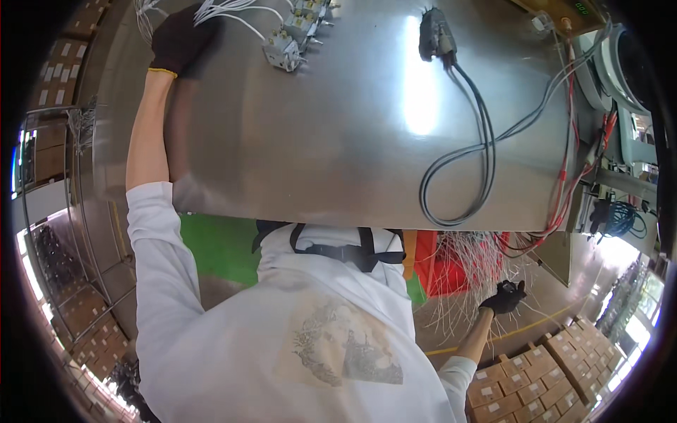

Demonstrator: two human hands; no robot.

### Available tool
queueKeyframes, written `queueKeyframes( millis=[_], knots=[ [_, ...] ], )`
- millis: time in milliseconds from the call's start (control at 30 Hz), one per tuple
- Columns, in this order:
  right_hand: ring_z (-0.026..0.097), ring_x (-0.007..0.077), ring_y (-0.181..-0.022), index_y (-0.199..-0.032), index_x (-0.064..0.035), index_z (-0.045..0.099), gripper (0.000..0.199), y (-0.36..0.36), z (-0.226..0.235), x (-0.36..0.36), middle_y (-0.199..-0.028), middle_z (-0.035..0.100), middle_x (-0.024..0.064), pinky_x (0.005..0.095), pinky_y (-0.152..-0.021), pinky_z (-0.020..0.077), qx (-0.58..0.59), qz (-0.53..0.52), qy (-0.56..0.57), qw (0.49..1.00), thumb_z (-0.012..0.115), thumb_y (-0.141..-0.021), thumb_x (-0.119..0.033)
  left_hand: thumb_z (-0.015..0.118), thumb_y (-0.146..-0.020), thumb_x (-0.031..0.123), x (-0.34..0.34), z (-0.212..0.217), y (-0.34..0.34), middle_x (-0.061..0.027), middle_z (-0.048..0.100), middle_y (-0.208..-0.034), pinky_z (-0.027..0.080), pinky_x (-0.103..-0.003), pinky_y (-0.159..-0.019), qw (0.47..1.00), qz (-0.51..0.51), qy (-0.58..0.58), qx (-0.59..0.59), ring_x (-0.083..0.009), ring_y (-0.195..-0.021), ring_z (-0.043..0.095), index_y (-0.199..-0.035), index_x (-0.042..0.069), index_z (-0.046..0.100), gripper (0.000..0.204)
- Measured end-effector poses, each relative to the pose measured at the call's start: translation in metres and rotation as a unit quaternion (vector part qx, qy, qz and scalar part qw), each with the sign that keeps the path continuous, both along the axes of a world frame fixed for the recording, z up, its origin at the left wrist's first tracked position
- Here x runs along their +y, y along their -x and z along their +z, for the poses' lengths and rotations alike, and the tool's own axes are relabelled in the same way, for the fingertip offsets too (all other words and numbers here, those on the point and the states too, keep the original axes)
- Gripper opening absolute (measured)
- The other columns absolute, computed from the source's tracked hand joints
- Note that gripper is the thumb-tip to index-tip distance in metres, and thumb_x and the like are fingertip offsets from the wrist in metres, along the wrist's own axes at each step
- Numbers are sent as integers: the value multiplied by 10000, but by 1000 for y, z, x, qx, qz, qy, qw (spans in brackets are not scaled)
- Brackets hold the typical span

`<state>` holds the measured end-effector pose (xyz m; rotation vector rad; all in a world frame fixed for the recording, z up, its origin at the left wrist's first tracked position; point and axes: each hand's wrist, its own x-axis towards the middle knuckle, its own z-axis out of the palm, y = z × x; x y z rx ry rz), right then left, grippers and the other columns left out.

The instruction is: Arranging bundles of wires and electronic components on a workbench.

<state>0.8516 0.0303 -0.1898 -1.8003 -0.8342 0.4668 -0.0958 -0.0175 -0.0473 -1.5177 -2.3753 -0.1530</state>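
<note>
At the far left of the metal table, my left hand [185, 41] in a dark glove is closed round a bundle of white wires [229, 8]. The wires run right to several small white electrical parts [283, 51] with metal pins, lying on the tabletop. Low on the right, beside the table, my right hand [504, 297] wears a black glove with its fingers curled. It is next to a red bin [425, 264] heaped with thin pale wires [469, 264]. Whatever lies inside its fingers is hidden.
A dark connector block [437, 35] on looped grey cables [486, 141] lies on the metal table [303, 155]. A device with a green display [580, 8] stands at the far right, near red leads [562, 183]. Stacked cardboard boxes [522, 384] stand at the lower right.
</note>
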Motion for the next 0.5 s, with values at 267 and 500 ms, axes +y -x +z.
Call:
queueKeyframes(
  millis=[267, 500],
  knots=[
    [614, 269, -952, -1498, -98, 541, 500, -64, -68, 22, -1070, 665, 97, 427, -826, 513, 2, 58, 170, 984, 473, -1098, -390, 709, -935, 446, -8, -11, 24, -143, 778, -1130, 579, -488, -891, 1000, 8, 10, 0, -374, -1043, 733, -1276, 163, 734, 443],
    [676, 272, -1122, -1411, -170, 635, 488, -49, -48, 33, -1305, 704, 94, 509, -924, 529, 172, 12, 276, 946, 601, -1060, -506, 690, -947, 466, -8, -12, 20, -139, 781, -1129, 583, -484, -904, 998, 27, -4, 60, -375, -1045, 735, -1292, 182, 734, 448]
  ],
)
